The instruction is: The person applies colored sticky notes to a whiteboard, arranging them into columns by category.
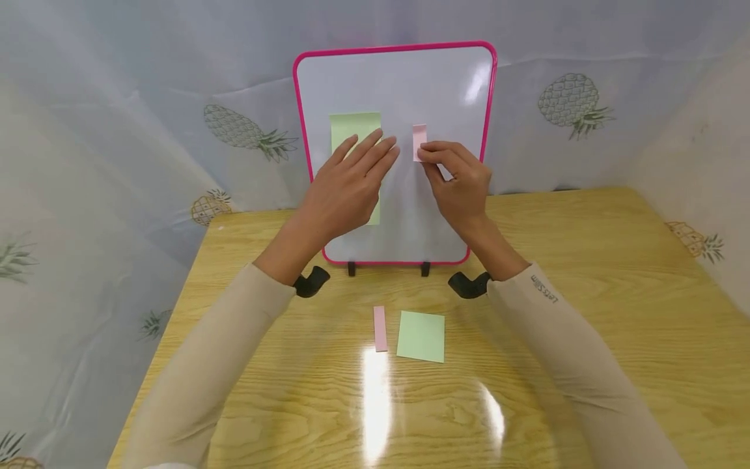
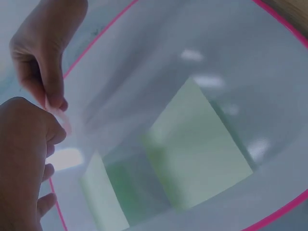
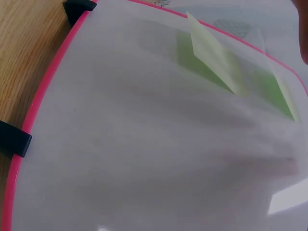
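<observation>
A whiteboard with a pink frame stands propped up, two light green sticky notes on its left side, their lower edges lifting off the surface. My right hand pinches a narrow pink sticky note between thumb and fingers, up against the board's right half. My left hand is raised in front of the green notes with fingers extended toward the pink one, partly covering the notes. In the left wrist view the left hand is close below the right hand and overlaps the pink strip's edge.
On the wooden table lie a pink sticky-note strip pad and a square green note pad. Black stand feet hold the board's lower edge. A pineapple-print curtain hangs behind.
</observation>
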`<state>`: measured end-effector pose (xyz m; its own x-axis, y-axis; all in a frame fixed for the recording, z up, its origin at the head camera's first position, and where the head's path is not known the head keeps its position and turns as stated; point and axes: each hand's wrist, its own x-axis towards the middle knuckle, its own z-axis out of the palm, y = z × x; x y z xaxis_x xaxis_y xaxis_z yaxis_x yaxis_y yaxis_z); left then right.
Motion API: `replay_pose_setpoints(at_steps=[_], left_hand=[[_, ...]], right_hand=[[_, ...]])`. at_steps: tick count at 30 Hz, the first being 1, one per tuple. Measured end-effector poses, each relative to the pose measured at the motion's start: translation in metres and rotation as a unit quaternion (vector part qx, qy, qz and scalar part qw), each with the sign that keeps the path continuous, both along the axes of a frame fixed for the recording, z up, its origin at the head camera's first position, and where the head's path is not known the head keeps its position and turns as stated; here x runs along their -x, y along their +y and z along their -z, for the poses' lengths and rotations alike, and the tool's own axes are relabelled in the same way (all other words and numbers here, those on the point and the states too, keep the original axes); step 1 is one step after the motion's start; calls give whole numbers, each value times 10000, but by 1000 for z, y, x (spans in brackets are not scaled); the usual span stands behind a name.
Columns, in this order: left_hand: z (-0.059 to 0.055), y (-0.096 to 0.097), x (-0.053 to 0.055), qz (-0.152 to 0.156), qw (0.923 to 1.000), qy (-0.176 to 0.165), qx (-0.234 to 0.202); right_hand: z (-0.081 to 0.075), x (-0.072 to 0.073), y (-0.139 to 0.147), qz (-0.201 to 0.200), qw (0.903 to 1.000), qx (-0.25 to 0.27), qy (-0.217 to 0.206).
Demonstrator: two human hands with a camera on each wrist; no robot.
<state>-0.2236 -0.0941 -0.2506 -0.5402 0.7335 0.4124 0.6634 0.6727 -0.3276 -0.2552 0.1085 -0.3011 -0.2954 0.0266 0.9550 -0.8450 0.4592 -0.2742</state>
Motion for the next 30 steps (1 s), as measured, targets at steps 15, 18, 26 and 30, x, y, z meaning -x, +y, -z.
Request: replay_pose_setpoints(at_steps=[15,18,26,30], left_hand=[[-7,14,20,-347,9984,-350,274],[-7,14,22,-409,9979,-382,317],[-12,18,26,-428,9971,-358,519],[-16,22,29,-386,9965,-348,658]], right_hand=[[-1,8,2,180,9998,-83,-86],[0,10,2,222,9997,-89,-86],[3,14,1,258,9996,-86,-67],[5,16,2,270,9995,-81,-117]])
